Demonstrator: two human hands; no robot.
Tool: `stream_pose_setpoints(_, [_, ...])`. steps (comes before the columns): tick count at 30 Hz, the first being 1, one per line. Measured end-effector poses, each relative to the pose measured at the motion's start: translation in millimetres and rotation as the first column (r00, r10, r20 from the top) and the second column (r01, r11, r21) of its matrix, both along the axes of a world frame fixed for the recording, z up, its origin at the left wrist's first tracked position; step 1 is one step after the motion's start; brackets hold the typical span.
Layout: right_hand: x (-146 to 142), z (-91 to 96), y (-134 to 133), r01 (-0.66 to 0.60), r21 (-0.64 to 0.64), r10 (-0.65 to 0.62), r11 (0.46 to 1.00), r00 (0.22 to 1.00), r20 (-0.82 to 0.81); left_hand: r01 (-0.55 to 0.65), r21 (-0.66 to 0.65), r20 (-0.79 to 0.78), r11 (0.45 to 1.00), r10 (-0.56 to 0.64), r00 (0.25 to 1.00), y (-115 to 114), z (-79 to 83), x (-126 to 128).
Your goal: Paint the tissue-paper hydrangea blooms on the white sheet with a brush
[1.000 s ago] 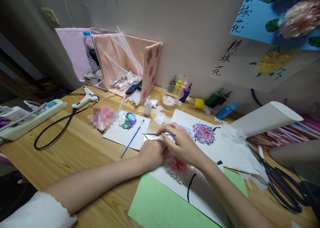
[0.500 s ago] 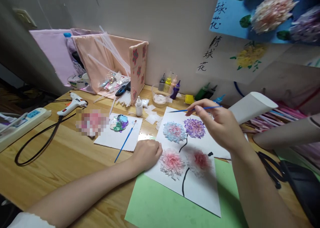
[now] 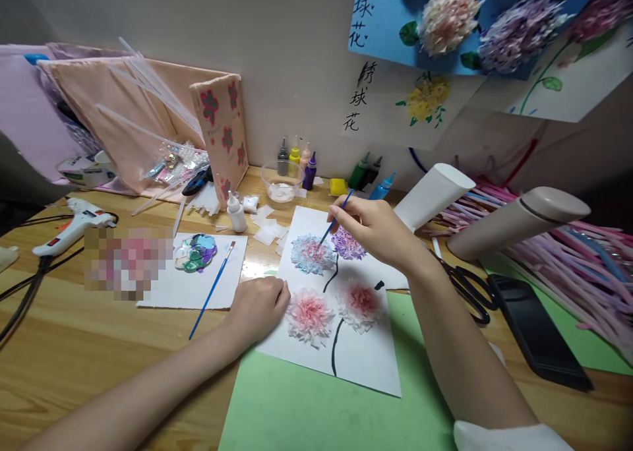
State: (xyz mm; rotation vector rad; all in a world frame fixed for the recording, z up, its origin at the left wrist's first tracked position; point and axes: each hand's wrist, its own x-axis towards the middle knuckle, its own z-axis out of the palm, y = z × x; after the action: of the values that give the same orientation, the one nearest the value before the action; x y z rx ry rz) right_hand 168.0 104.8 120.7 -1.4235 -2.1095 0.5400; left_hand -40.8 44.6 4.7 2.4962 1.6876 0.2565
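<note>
Blue-and-pink paper hydrangea [image 3: 306, 256]: on the upper left of the white sheet [image 3: 368, 378], just beside the purple hydrangea [image 3: 346, 241] and above two pink-and-white hydrangeas [image 3: 310, 311]; the sheet partly overlaps a green sheet [image 3: 291, 405] on the tabletop [image 3: 99, 345].

Thin blue-handled paintbrush [image 3: 332, 225]: slanted, its fine tip down at the flower's pinkish middle; whether the tip presses on the petals or only meets them is too small to tell.

Right hand [image 3: 373, 227]: thumb and fingers clamped together on the brush handle in a pen-like pinch, the other fingers loosely bent. It covers part of the purple hydrangea; contact there cannot be told.

Left hand [image 3: 260, 306]: fingers curled in together, no object showing in them; it lies over the left edge of the white sheet.

Touch: best kept light, I judge, with only the tip among the petals, since thin paper would probably crease or flatten under a hard stroke.

Wrist: worth holding high, so that the heel of the hand does not crush the purple blooms.

Sheet: a little steady weight from the left hand should stop it sliding.
</note>
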Motion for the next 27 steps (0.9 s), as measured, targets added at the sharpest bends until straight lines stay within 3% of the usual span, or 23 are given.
stream_pose_setpoints(18, [-2.1,-4.8,3.3,0.000,-0.059,0.002,0.998,0.999,0.040,0.013,0.019,-0.005,1.000,-0.013,1.000,0.3,-1.6,-0.3])
stream_pose_setpoints(27, [-0.3,-3.5,3.7,0.021,0.007,-0.021,1.000,0.998,0.067,0.015,0.002,0.004,1.000,-0.015,1.000,0.0,-2.3,-1.8])
